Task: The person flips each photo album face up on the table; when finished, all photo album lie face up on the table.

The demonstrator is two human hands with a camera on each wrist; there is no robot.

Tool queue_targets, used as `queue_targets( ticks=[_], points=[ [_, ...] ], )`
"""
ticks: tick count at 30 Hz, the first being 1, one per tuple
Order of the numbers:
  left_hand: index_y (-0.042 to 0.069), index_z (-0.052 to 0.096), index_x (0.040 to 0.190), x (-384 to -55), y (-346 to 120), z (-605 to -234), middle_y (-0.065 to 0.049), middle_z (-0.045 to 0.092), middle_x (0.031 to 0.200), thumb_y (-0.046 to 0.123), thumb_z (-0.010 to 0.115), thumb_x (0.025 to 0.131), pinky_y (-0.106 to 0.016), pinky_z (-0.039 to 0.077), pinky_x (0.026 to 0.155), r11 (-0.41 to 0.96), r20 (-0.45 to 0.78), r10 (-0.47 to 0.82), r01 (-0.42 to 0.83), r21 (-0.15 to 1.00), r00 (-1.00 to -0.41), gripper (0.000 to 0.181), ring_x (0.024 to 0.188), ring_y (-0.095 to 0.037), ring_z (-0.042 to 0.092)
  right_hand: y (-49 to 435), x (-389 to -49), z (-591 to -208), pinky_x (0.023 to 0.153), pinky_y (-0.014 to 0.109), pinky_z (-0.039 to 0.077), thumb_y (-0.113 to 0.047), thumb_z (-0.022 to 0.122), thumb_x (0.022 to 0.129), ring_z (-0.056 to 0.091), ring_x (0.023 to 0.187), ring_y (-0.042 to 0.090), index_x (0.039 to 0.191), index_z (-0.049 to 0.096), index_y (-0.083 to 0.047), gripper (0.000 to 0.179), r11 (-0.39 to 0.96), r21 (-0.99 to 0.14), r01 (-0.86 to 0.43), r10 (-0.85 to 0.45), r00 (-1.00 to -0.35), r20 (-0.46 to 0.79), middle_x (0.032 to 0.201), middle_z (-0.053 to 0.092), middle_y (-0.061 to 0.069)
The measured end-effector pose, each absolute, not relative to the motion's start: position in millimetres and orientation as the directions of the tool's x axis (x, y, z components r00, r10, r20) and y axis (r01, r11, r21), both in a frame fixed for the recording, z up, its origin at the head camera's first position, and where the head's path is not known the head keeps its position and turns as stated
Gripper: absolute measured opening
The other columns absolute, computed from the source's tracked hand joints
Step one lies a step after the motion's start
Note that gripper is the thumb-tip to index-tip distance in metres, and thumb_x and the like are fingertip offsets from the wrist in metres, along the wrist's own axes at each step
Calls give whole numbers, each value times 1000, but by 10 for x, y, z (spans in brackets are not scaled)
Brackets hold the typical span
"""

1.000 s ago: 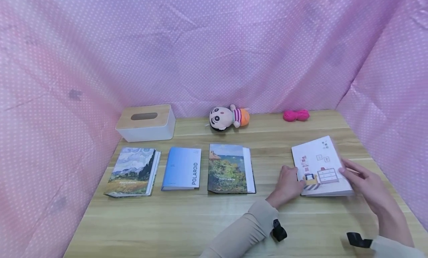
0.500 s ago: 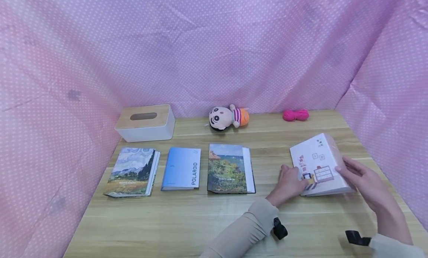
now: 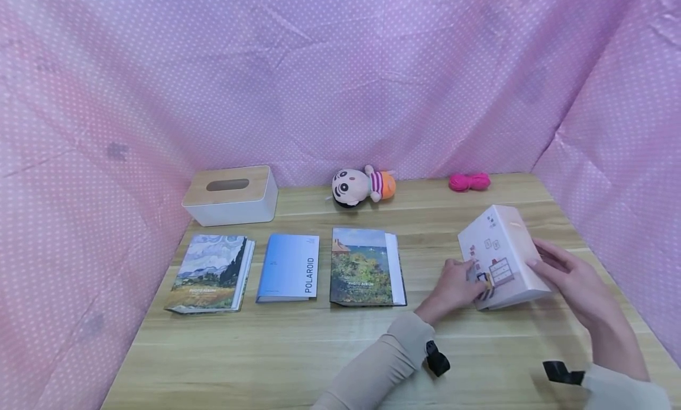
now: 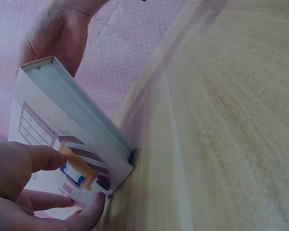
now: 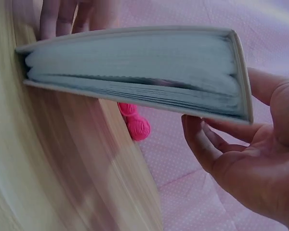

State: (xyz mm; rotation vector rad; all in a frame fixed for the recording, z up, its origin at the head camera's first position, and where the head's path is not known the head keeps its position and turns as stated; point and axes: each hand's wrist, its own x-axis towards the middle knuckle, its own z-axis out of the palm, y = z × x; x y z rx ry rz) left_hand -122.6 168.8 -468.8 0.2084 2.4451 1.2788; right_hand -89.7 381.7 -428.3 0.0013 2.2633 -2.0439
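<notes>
A thick white photo album (image 3: 495, 262) with furniture drawings on its cover stands tilted at the right of the table, its spine side raised and its opposite edge down on the wood. My right hand (image 3: 577, 286) grips the raised spine side; in the right wrist view, thumb and fingers (image 5: 197, 144) lie on opposite covers. My left hand (image 3: 452, 289) is at the low edge, its thumb and fingertips (image 4: 53, 158) touching the drawn cover. Page edges (image 5: 135, 72) show between the covers in the right wrist view.
Left of the hands lie a landscape-cover album (image 3: 362, 268), a blue Polaroid album (image 3: 289, 268) and another painted album (image 3: 207, 271). Behind them are a tissue box (image 3: 231, 194), a plush doll (image 3: 362, 187) and pink yarn (image 3: 469, 182). Pink dotted cloth (image 3: 340, 79) hangs around the table.
My right hand has raised the white album's spine side and tipped it leftward, so the spine now shows. My left hand has stayed by the low edge. The other albums have not moved.
</notes>
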Motion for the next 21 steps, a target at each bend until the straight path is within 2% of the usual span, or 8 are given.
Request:
queue_targets(
  ticks=[4,8,11,16,21],
  points=[
    [23,44,143,-1247,1610,-4631,2,48,124,34,67,87,-18,48,72,542,-209,346,13,840,-915,61,93,-5,49,3701,-901,-4253,79,11,51,-7,55,96,59,101,-8,148,34,-7,56,29,-999,25,-103,-994,-28,118,57,-20],
    [25,42,144,-1272,1533,-4572,4,48,133,37,62,91,-23,50,85,487,-165,397,55,872,-903,58,108,-5,51,3597,-906,-4250,81,15,52,0,50,97,62,103,-1,146,39,-7,50,-94,-995,-25,-158,-987,40,120,61,-12],
    [26,38,146,-1289,1468,-4524,5,47,140,39,57,95,-27,51,90,424,-146,440,61,904,-886,56,118,-7,51,3523,-912,-4252,83,17,53,4,47,97,62,105,2,144,40,-5,49,-169,-984,-54,-183,-979,85,122,61,-8],
    [28,36,147,-1297,1372,-4467,6,49,141,44,49,98,-26,52,89,332,-132,447,27,943,-885,54,120,-7,53,3412,-916,-4249,89,16,50,5,45,97,59,110,3,145,38,-2,48,-208,-975,-73,-207,-971,117,127,59,-6],
    [25,38,147,-1319,1304,-4435,5,48,142,46,49,97,-24,49,93,285,-102,416,23,958,-904,56,122,-9,54,3338,-932,-4264,93,12,45,2,42,99,54,118,0,146,34,1,47,-179,-980,-89,-237,-963,131,134,54,-9]
  ],
)
